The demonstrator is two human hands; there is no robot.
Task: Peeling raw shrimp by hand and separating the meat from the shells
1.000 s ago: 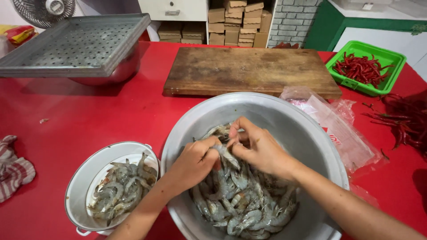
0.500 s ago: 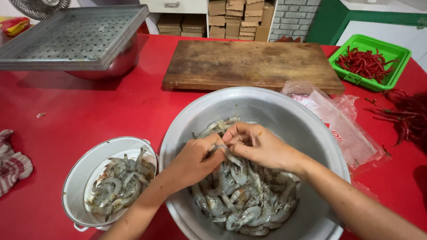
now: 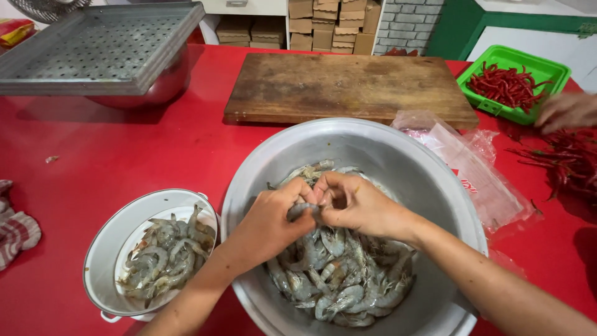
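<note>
A large metal bowl (image 3: 373, 140) in front of me holds a pile of raw grey shrimp (image 3: 339, 280). Both my hands are over it, close together. My left hand (image 3: 273, 218) and my right hand (image 3: 354, 202) pinch the same single shrimp (image 3: 303, 210) between their fingertips, just above the pile. To the left stands a smaller white enamel bowl (image 3: 102, 242) with several more shrimp (image 3: 165, 255) in it.
A wooden cutting board (image 3: 342, 87) lies behind the bowl. A perforated metal tray (image 3: 99, 46) rests on a pot at the back left. A green basket of red chillies (image 3: 510, 84) and loose chillies (image 3: 569, 165) sit right, with another person's hand (image 3: 569, 111). Clear plastic bags (image 3: 472, 165); striped cloth (image 3: 15, 227).
My hands have stayed over the big bowl, working the same shrimp and shifting slightly. Another person's hand has come into view at the right edge above the loose chillies.
</note>
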